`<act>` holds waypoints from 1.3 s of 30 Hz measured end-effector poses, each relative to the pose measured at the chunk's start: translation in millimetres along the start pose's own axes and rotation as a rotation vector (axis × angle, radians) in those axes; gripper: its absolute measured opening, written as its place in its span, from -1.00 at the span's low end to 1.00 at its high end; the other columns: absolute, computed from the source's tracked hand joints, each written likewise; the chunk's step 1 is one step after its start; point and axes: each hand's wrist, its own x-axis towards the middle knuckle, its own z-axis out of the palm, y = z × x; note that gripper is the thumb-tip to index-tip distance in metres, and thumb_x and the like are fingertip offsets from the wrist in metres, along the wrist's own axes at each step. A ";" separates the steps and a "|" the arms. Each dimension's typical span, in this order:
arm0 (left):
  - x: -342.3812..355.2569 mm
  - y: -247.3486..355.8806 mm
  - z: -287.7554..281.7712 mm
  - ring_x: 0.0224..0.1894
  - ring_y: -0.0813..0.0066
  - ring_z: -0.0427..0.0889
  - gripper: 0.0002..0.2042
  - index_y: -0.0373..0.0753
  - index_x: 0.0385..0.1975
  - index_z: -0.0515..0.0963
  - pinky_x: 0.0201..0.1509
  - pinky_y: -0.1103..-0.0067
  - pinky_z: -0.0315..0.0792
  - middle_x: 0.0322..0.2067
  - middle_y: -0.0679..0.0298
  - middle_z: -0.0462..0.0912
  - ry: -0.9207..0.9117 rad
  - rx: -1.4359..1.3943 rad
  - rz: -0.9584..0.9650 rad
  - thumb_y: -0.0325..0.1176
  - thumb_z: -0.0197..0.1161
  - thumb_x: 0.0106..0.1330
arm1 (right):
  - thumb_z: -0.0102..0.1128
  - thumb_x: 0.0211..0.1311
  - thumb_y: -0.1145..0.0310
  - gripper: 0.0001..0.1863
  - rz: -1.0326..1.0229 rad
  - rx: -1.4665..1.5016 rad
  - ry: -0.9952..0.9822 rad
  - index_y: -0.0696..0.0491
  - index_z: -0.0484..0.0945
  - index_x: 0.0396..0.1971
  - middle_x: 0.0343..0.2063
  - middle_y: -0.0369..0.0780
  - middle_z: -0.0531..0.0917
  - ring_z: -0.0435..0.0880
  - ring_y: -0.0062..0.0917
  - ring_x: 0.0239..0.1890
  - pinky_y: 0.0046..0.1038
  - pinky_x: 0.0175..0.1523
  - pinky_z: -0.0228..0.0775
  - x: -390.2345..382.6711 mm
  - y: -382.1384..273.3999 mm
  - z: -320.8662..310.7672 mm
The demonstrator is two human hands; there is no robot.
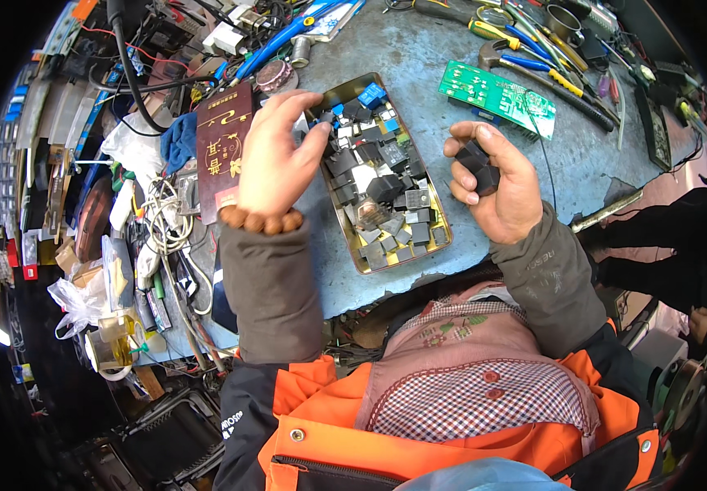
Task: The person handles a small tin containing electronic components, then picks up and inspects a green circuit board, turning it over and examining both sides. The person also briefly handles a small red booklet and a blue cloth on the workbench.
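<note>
My right hand (505, 176) is closed around small black block-shaped components (478, 168), held between thumb and fingers to the right of a shallow rectangular tin (406, 263). The tin holds a heap of small box-shaped electronic parts (386, 188), mostly black and grey, with some white and blue ones. Over the tin's upper left edge is my left hand (276, 151), open, its thumb and fingers apart; its far fingers are partly hidden. A beaded bracelet (262, 221) circles the left wrist. Beyond my right hand lies a green circuit board (492, 94).
A blue worktop (402, 49) carries a hammer (496, 57), pliers and screwdrivers at the far right. Left of the tin lie a dark red box (214, 139), coiled cables (165, 221) and plastic bags. Another person's dark-clothed legs (656, 237) show at the right.
</note>
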 end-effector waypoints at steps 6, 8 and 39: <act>4.3 -15.3 32.3 0.54 -0.25 0.24 -0.59 -0.04 0.18 0.71 0.58 0.15 0.24 0.53 -0.20 0.23 -0.261 0.134 -0.176 -0.22 0.41 0.32 | 0.06 0.63 0.14 -0.63 -0.006 0.004 -0.008 0.13 0.57 0.11 -0.12 -0.19 0.61 0.44 -0.64 -0.40 -0.55 -0.40 0.28 1.4 2.0 -2.2; 5.4 -14.6 18.9 0.58 -0.20 0.20 -0.64 -0.03 0.15 0.73 0.58 0.20 0.23 0.54 -0.20 0.19 -0.349 0.063 -0.090 -0.31 0.40 0.35 | 0.05 0.63 0.14 -0.63 -0.003 0.009 0.008 0.13 0.57 0.10 -0.11 -0.19 0.61 0.44 -0.64 -0.41 -0.55 -0.40 0.28 1.1 1.4 -1.8; 18.4 -9.5 47.4 0.15 0.06 0.69 -0.81 -0.28 -0.24 0.76 0.25 0.33 0.55 0.19 -0.01 0.65 -0.027 0.124 -0.122 -0.31 0.46 0.27 | 0.10 0.61 0.20 -0.68 -0.033 -0.032 -0.003 0.15 0.57 0.05 -0.13 -0.17 0.62 0.48 -0.61 -0.41 -0.50 -0.37 0.30 1.8 2.8 2.4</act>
